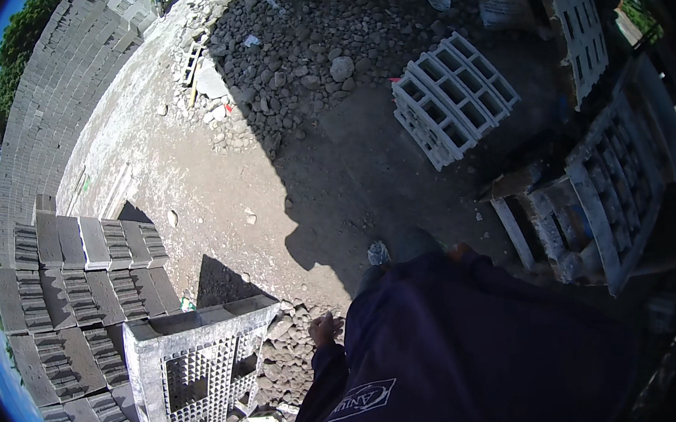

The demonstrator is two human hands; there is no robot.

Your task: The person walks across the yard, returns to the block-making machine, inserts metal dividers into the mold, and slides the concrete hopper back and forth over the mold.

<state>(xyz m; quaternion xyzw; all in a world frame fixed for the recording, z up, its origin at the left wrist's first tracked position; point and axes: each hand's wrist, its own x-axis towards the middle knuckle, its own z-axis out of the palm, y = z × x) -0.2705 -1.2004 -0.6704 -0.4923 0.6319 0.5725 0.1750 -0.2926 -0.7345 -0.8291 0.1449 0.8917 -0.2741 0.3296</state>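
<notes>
My left hand [324, 328] hangs beside my dark sleeve, in sunlight, its fingers loosely bent and apart with nothing seen in them. Nearest to it stands a pale, upright frame with a grid face [208, 378], a small gap away from the fingers. On the other side of my body, my right hand [462, 253] shows only in part, in shadow by the sleeve; its fingers cannot be made out. A shoe [378, 253] shows below me on the dirt ground.
Stacked grey concrete blocks [89, 292] fill the left side, with a long block wall [58, 91] behind. A pile of stones [291, 61] lies ahead. Pale slatted crates [457, 98] sit ahead right; a weathered slatted structure [604, 185] stands close on the right.
</notes>
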